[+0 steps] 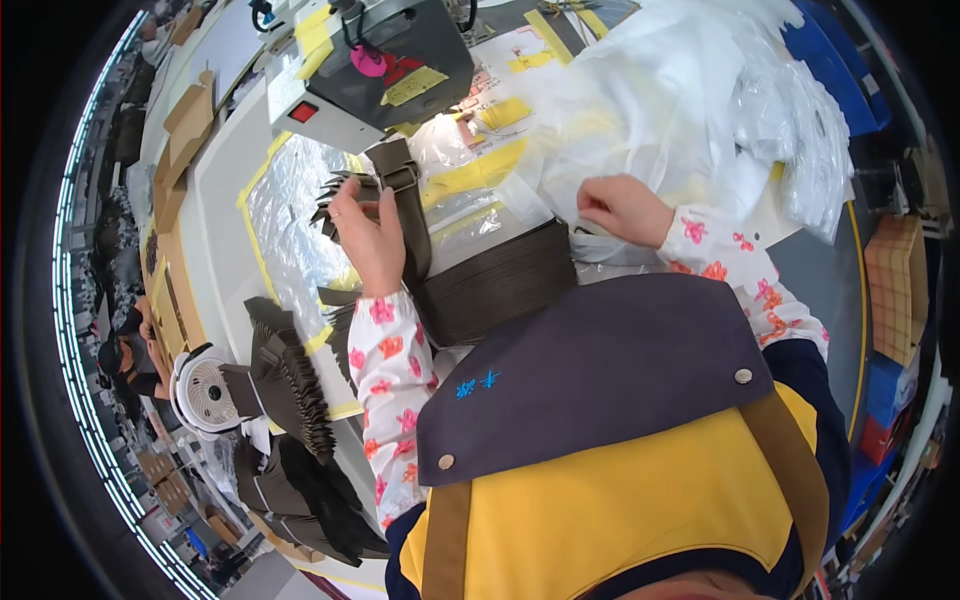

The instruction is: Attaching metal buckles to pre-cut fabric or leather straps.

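Observation:
My left hand (372, 240) is at a fanned bunch of olive-brown fabric pieces (330, 190), fingers and thumb apart; whether the fingertips touch the cloth is hard to see. Just right of it, an olive-brown fabric strip (412, 225) runs up under the machine. A neat thick stack of the same brown fabric (500, 285) lies between my hands, close to my apron. To the right of that stack, my right hand (628, 208) is closed with its fingers curled inward. What it may be pinching cannot be made out.
A grey and white machine (375, 75) with a lamp stands ahead. Sheer white material (650, 90) spreads across the right of the table, beside clear plastic (800, 130). At left are more fabric bundles (290, 370), a white fan (208, 390) and a co-worker (130, 350).

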{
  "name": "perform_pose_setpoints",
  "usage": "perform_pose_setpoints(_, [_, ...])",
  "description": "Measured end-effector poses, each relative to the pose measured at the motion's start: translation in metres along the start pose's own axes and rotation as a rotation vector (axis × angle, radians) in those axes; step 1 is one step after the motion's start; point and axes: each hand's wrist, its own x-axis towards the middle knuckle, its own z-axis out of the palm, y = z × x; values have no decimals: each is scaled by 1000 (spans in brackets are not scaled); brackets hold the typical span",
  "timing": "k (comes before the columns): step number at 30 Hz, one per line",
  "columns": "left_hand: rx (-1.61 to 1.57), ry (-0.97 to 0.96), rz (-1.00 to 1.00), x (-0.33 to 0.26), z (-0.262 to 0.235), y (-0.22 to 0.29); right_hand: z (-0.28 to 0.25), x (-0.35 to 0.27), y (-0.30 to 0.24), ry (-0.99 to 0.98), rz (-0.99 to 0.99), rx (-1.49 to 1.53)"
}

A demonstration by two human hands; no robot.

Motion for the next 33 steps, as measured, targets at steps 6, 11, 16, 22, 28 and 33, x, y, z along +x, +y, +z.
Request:
perform_pose_setpoints(6, [-296,-895,80,-43,15,57,27,-34,-13,136,48,-325])
perform_pose_setpoints(11, [-299,-1141,30,-27,36,44,16,-25,-12,-62,205,-290])
perform_pose_setpoints(16, [-300,-1109,102,-31,46,18,3,-14,-12,-162,282,193])
perform_pose_setpoints(22, [-305,-658,-1,-21,21,38,-9,18,-34,57,244,698])
perform_pose_setpoints(28, [-502,-555,-139,-26,11,45,26,59,-51,-9,299,941])
perform_pose_setpoints(33, [-648,-463,-279,-39,8,28,58,72,-54,-233,338,890])
